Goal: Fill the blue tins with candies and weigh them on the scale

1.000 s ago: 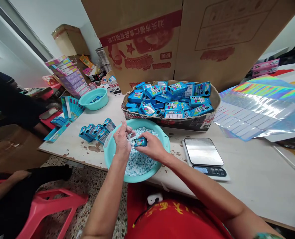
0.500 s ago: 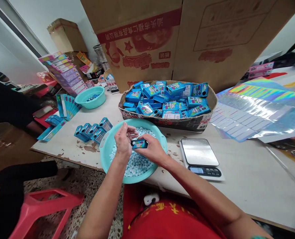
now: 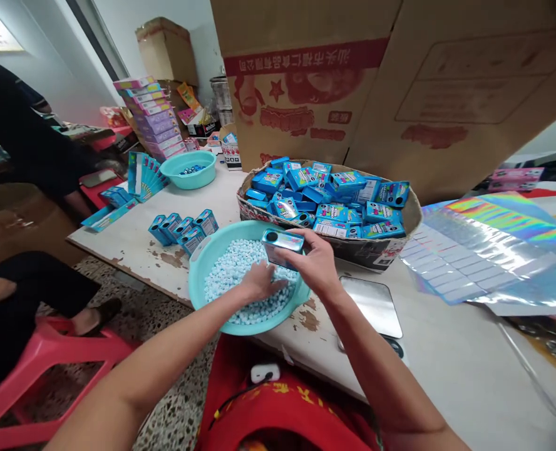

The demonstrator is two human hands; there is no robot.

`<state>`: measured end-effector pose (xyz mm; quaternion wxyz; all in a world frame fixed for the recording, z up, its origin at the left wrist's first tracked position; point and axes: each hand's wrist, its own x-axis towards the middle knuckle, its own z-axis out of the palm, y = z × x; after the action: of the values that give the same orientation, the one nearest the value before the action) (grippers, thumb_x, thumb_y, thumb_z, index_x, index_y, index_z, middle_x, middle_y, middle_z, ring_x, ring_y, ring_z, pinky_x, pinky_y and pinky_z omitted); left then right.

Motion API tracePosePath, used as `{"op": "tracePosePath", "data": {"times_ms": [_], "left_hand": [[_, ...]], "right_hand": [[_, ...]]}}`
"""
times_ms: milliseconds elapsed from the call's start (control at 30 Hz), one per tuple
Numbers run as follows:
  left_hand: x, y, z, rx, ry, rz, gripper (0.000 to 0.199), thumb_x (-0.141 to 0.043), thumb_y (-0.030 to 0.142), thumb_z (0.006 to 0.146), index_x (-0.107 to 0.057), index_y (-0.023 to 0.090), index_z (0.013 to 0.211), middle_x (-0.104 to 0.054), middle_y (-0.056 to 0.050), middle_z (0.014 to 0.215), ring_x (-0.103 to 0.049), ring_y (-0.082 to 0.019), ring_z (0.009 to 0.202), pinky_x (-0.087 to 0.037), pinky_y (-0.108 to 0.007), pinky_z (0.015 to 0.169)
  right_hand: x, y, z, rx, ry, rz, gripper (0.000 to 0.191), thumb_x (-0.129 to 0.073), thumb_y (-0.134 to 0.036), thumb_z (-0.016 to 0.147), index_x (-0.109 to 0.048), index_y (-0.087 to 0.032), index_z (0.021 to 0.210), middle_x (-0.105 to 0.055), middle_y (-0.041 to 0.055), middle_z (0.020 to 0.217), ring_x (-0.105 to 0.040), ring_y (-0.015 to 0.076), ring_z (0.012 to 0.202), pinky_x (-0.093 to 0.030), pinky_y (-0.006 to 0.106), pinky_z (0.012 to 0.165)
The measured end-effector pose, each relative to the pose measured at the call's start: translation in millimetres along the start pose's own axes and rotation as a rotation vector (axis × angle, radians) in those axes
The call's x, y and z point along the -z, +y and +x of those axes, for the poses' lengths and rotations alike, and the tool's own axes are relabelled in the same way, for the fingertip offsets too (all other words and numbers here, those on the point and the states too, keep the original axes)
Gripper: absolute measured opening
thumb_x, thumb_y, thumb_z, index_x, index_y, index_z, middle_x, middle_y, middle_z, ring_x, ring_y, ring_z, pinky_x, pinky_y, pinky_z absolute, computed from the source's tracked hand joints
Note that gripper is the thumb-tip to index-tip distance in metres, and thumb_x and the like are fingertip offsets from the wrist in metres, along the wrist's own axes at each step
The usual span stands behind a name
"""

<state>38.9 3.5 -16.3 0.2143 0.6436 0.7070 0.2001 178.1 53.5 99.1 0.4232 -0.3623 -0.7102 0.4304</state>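
Observation:
My left hand (image 3: pixel 258 283) is down among the small pale-blue candies (image 3: pixel 231 263) in a turquoise basin (image 3: pixel 198 294). Its thumb and fingers are spread, with the fingertips partly buried. Just above, my right hand (image 3: pixel 318 257) grips a small blue candy box (image 3: pixel 282 241) by its far end. The box is held on its side over the basin, and a dark round opening shows on the end facing left. Left of the basin, several similar blue boxes (image 3: pixel 184 230) stand grouped on the table.
Behind the basin is a cut-down carton (image 3: pixel 353 247) heaped with blue boxes. A digital scale (image 3: pixel 374 307) sits to the right, partly behind my right forearm. Holographic sheets (image 3: pixel 484 250) lie farther right. A second basin (image 3: pixel 188 175) stands back left; another person sits near the pink stool (image 3: pixel 71 369).
My left hand has gone from beside the box's end down into the candies. My right hand has lifted the box up and to the right. The view has shifted slightly.

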Motion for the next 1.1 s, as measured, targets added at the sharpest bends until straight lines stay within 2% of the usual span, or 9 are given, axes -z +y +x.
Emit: {"op": "tracePosePath", "data": {"times_ms": [167,267,400,467,600,733,867,1000,1100], "left_hand": [[12.9,-8,-26,-0.007,0.133,-0.219,0.017,-0.071,0.038,0.065,-0.063,0.023,0.065,-0.058,-0.003,0.057,-0.055,-0.021,0.052,-0.038,-0.028,0.051],[36.7,-16,-31,0.169,0.194,-0.434,0.017,-0.072,0.035,0.063,-0.061,0.022,0.063,-0.053,0.0,0.052,-0.05,-0.016,0.047,-0.032,-0.023,0.044],[72.4,-5,-26,0.383,0.284,-1.01,0.03,-0.069,0.046,0.068,-0.055,0.02,0.072,-0.052,0.003,0.056,-0.042,-0.01,0.037,-0.022,-0.019,0.033],[86.2,7,-19,0.341,0.384,-1.26,0.031,-0.07,0.044,0.067,-0.052,0.019,0.075,-0.052,0.004,0.058,-0.042,-0.009,0.037,-0.025,-0.018,0.032],[97.5,25,-3,0.303,0.624,-1.532,0.03,-0.069,0.04,0.065,-0.052,0.017,0.076,-0.056,0.003,0.061,-0.054,-0.011,0.046,-0.042,-0.022,0.043],[94.4,31,8,0.351,0.719,-1.564,0.034,-0.07,0.043,0.063,-0.05,0.016,0.072,-0.055,0.003,0.061,-0.055,-0.011,0.047,-0.047,-0.025,0.048],[90.4,31,11,0.306,0.741,-1.529,0.036,-0.071,0.045,0.063,-0.047,0.017,0.067,-0.05,0.006,0.055,-0.054,-0.011,0.044,-0.045,-0.024,0.047],[88.3,32,12,0.328,0.738,-1.499,0.036,-0.073,0.043,0.062,-0.051,0.016,0.072,-0.061,0.001,0.067,-0.058,-0.012,0.048,-0.047,-0.026,0.05],[87.3,33,12,0.326,0.739,-1.457,0.035,-0.072,0.043,0.063,-0.051,0.016,0.07,-0.06,0.001,0.063,-0.059,-0.013,0.051,-0.048,-0.025,0.05]], "right_hand": [[-12,10,1,-0.036,-0.079,-0.111,0.036,-0.075,-0.038,0.066,-0.068,-0.02,0.096,-0.069,0.0036,0.092,-0.063,0.0197,0.082,-0.049,0.033,0.077],[-14,21,-2,-0.022,-0.101,-0.16,0.036,-0.075,-0.039,0.067,-0.067,-0.021,0.096,-0.068,0.0031,0.091,-0.062,0.0194,0.083,-0.048,0.031,0.076],[-17,25,-7,0.043,-0.14,-0.267,0.032,-0.074,-0.035,0.07,-0.066,-0.021,0.098,-0.066,0.004,0.093,-0.062,0.0201,0.086,-0.046,0.031,0.076],[-23,24,-10,0.079,-0.171,-0.342,0.033,-0.073,-0.032,0.072,-0.066,-0.02,0.101,-0.066,0.0052,0.096,-0.062,0.0211,0.088,-0.046,0.032,0.077],[-39,22,-14,0.122,-0.254,-0.451,0.032,-0.074,-0.029,0.071,-0.066,-0.02,0.1,-0.068,0.006,0.096,-0.062,0.0232,0.092,-0.044,0.034,0.079],[-44,22,-15,0.103,-0.267,-0.442,0.036,-0.077,-0.035,0.07,-0.066,-0.021,0.101,-0.068,0.0056,0.097,-0.062,0.023,0.091,-0.044,0.033,0.078],[-42,22,-13,0.061,-0.264,-0.398,0.037,-0.077,-0.038,0.069,-0.066,-0.022,0.1,-0.068,0.0047,0.097,-0.062,0.022,0.09,-0.045,0.033,0.079],[-41,25,-11,0.031,-0.243,-0.363,0.036,-0.077,-0.037,0.069,-0.066,-0.021,0.099,-0.068,0.0044,0.097,-0.062,0.0212,0.09,-0.045,0.032,0.078],[-42,26,-11,0.028,-0.227,-0.352,0.034,-0.077,-0.036,0.068,-0.066,-0.021,0.097,-0.068,0.0039,0.095,-0.061,0.0207,0.087,-0.045,0.032,0.077]]}}
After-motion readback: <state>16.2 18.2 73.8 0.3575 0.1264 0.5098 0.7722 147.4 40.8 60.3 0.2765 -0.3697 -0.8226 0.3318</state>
